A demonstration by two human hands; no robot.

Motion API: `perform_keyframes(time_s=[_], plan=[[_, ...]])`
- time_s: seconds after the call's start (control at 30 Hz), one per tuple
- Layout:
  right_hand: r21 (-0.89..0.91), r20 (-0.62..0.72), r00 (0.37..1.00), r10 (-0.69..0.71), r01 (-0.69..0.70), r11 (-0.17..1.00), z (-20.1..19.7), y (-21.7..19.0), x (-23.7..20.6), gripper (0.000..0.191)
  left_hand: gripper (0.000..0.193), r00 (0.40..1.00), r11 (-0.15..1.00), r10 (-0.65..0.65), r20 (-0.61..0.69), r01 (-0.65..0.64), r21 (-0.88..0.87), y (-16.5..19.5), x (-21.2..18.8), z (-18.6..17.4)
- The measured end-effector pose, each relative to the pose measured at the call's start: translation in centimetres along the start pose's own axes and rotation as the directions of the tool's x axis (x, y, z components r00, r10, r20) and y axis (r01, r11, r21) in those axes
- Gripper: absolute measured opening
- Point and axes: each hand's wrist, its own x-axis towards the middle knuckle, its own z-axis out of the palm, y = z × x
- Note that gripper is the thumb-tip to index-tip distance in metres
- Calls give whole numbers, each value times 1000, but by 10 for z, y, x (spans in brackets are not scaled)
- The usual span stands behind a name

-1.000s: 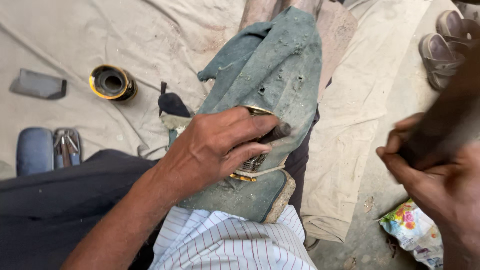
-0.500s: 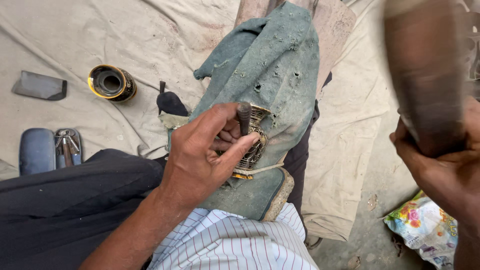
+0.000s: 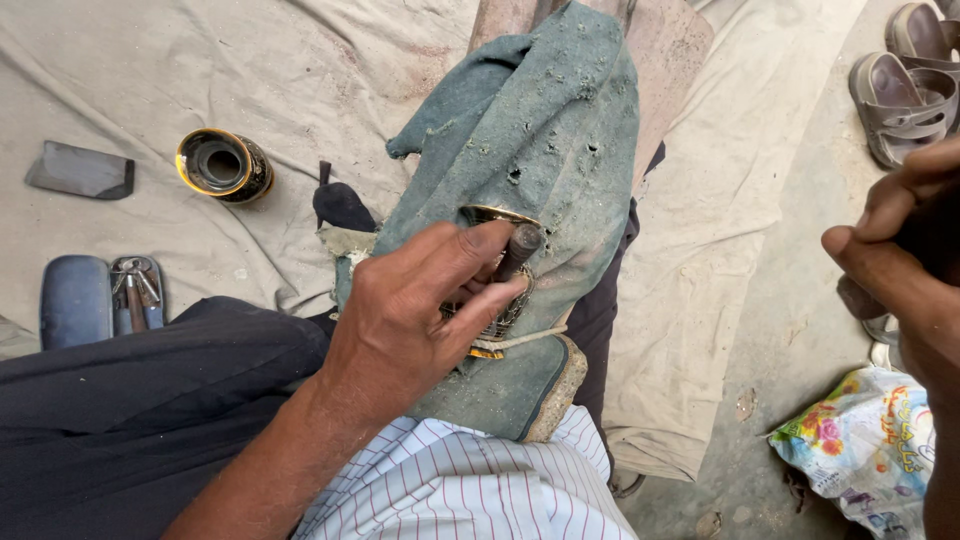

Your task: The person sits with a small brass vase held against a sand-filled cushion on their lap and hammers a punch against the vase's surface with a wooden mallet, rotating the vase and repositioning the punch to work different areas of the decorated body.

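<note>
Hands worked over a worn green cloth [image 3: 545, 130] draped across the person's lap. At far left, a dark flat stone [image 3: 80, 172], a round gold-rimmed tin [image 3: 222, 165] and a blue case of small tools [image 3: 98, 298] lay on a creased canvas sheet [image 3: 300, 80]. The left hand [image 3: 420, 310] was curled closed, pinching a short dark metal punch [image 3: 517, 250] upright against a gold-coloured piece [image 3: 497, 216] on the cloth. The right hand [image 3: 900, 270], raised well apart at the frame's edge, seemed to grip something dark and blurred.

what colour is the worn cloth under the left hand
Dusty grey-green, pocked with small holes: the cloth under the left hand, in the head view.
</note>
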Motion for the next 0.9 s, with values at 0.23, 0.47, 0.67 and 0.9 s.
perform_keyframes(time_s=[0.23,0.47,0.67,0.9], plan=[[-308,56,997,-54,69,949,4,-50,2,37,37,1000,1000,7,19,-7,12,5,4,-3],[-568,148,987,-70,143,811,9,-60,6,30,37,999,999,42,-27,-42,-26,-2,-2,2],[-536,157,971,-182,239,810,-1,-42,-6,45,31,995,996,86,-46,-86,14,7,7,-1],[643,18,1000,9,-19,766,13,-18,-3,60,44,1000,981,-11,17,14,-194,0,18,-20]])
